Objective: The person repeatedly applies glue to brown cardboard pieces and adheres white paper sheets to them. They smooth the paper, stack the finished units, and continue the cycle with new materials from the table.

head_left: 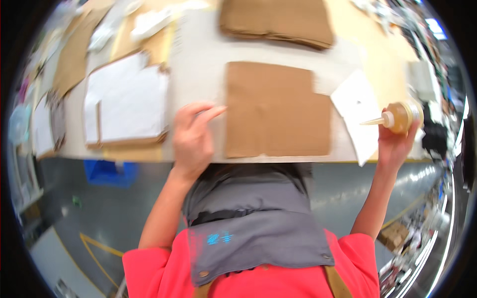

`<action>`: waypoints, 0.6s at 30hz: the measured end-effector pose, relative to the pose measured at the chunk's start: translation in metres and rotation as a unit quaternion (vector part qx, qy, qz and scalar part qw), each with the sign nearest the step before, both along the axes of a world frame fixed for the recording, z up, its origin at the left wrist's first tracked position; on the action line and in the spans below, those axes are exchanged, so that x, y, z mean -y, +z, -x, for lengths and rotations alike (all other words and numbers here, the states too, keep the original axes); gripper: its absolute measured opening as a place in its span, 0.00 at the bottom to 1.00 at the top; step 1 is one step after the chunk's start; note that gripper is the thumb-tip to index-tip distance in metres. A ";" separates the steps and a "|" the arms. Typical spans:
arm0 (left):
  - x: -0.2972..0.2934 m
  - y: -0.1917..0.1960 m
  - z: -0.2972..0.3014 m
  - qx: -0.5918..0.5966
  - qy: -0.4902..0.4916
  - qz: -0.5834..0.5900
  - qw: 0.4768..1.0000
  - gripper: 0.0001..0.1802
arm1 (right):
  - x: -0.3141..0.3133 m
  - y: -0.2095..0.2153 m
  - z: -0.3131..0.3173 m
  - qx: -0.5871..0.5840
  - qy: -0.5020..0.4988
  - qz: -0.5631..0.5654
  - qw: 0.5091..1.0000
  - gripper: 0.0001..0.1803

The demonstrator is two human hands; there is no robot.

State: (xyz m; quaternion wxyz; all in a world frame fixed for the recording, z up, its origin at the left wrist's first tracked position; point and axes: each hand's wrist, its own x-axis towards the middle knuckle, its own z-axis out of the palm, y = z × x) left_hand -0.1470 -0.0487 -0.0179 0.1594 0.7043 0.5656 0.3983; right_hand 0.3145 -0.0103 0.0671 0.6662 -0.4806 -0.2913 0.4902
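A flat brown piece (276, 111) with a notched upper right corner lies before me at the table's near edge; its material is hard to tell. Beside its left edge is my left hand (193, 141), fingers curled, with thumb and index tips close together and nothing visible between them. On the far right my right hand (395, 144) grips a squeeze bottle (403, 117) of amber liquid. The bottle is tipped on its side, its pointed nozzle facing left above a white sheet (357, 107). That sheet lies just right of the brown piece.
A stack of brown pieces (278, 22) lies at the far side of the table (198, 64). White pieces (124, 99) edged in brown rest on the left. Farther left is another brown sheet (77, 54). A blue bin (110, 173) stands below the table edge.
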 end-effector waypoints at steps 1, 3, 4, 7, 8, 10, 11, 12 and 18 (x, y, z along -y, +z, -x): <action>0.000 0.000 0.001 0.005 -0.003 -0.003 1.000 0.25 | -0.014 0.005 -0.047 0.068 -0.027 0.016 0.997 0.33; -0.001 0.003 -0.002 0.019 -0.008 0.000 1.000 0.24 | -0.034 0.016 -0.101 0.330 -0.140 0.052 0.932 0.34; -0.001 0.006 -0.004 0.030 -0.003 0.011 0.999 0.24 | -0.040 0.016 -0.122 0.442 -0.113 0.118 0.882 0.38; -0.004 0.003 -0.006 0.026 -0.012 0.010 1.000 0.24 | -0.038 -0.007 -0.162 0.666 -0.033 0.266 0.697 0.48; -0.006 0.003 -0.008 0.027 -0.017 0.003 0.999 0.24 | -0.032 -0.028 -0.176 0.707 -0.044 0.264 0.655 0.49; -0.005 0.002 -0.006 0.024 -0.016 0.006 1.000 0.24 | -0.037 -0.046 -0.174 0.808 -0.084 0.228 0.536 0.43; -0.005 0.000 -0.006 0.024 -0.016 0.008 1.000 0.24 | -0.041 -0.042 -0.180 0.825 -0.099 0.169 0.530 0.41; -0.003 0.001 -0.005 0.017 -0.005 0.011 1.000 0.24 | -0.054 -0.033 -0.147 0.834 -0.106 0.108 0.530 0.38; 0.000 -0.001 -0.003 0.006 -0.004 0.002 1.000 0.24 | -0.097 -0.036 -0.059 0.670 0.072 0.157 0.722 0.22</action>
